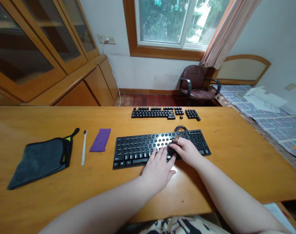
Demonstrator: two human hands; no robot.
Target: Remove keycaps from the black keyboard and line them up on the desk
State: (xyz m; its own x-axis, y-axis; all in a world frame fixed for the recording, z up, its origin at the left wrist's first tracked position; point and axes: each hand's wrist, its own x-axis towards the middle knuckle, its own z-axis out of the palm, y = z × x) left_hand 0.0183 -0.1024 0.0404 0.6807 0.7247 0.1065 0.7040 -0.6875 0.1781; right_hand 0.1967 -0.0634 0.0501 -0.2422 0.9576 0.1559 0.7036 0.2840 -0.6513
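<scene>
A black keyboard (134,145) lies in front of me with most of its keycaps off, leaving rows of bare key posts. Several keycaps still sit along its front edge, at the left and middle. My left hand (160,167) rests on the lower middle of the keyboard, fingers stretched out and holding nothing. Close beside it, my right hand (186,151) is pinched over the keyboard around a small dark tool with a brownish end (176,138); the fingers hide most of it. Loose black keycaps (152,113) are laid out in keyboard order near the far table edge.
Left of the keyboard lie a purple cloth (100,140), a white-handled brush (83,149) and a dark grey cloth (44,157) with a loop. A coiled black cable (180,128) is behind the keyboard. Past the wooden table (109,195) stand a chair (195,81) and a bed.
</scene>
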